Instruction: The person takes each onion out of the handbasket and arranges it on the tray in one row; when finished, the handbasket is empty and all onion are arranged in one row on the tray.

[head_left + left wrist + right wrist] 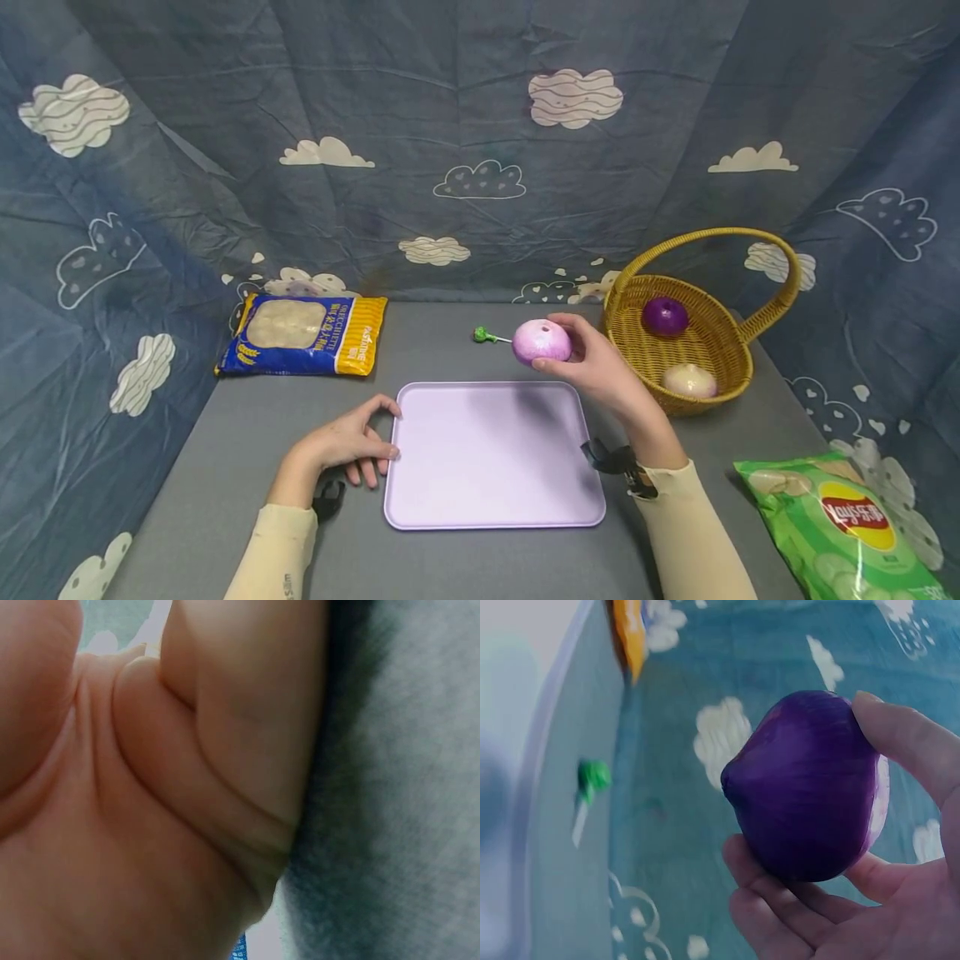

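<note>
My right hand (600, 367) holds a purple onion (538, 342) above the table, beyond the far right part of the lilac tray (495, 458). Thumb and fingers grip its sides; in the right wrist view the onion (806, 787) shows a dark purple skin and a pointed tip. My left hand (341, 442) rests at the tray's left edge, with thumb tip and index fingertip touching the rim. The left wrist view shows mostly the palm (135, 847). Just left of the onion lies a green lollipop (487, 336) with a white stick.
A wicker basket (618, 333) with a tall handle stands at the right, holding a dark purple onion (665, 317) and a pale one (690, 381). A blue and yellow pasta bag (300, 335) lies back left. A green chip bag (847, 525) lies front right.
</note>
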A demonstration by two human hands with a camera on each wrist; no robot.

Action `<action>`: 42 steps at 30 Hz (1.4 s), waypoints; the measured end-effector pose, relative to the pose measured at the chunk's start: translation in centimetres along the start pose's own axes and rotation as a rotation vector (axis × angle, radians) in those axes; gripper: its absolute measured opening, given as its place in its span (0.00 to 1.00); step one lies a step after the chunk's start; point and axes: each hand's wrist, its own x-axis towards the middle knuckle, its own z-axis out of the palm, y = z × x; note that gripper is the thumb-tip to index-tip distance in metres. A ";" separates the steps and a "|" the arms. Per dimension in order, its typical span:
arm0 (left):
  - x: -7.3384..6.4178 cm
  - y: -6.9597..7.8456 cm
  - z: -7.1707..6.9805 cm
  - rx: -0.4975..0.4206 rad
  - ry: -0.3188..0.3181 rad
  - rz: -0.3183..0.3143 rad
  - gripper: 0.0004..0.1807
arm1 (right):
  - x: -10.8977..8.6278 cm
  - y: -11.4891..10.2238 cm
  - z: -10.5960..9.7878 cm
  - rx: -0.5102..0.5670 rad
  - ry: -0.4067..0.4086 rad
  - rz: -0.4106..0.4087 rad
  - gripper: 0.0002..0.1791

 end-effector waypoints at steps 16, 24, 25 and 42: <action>-0.3 -0.4 0.3 -0.004 0.019 0.015 0.34 | 1.9 -1.8 9.5 -0.058 -0.089 -0.010 0.41; -0.6 -0.8 0.4 -0.021 0.006 0.030 0.34 | 1.9 -0.7 13.2 -0.136 -0.123 0.005 0.40; -0.6 -0.8 0.4 -0.022 0.005 0.030 0.34 | 1.9 -0.5 13.6 -0.142 -0.130 0.005 0.40; -0.4 0.4 0.4 -0.028 -0.017 0.039 0.34 | 2.2 1.6 16.3 -0.146 -0.141 -0.042 0.42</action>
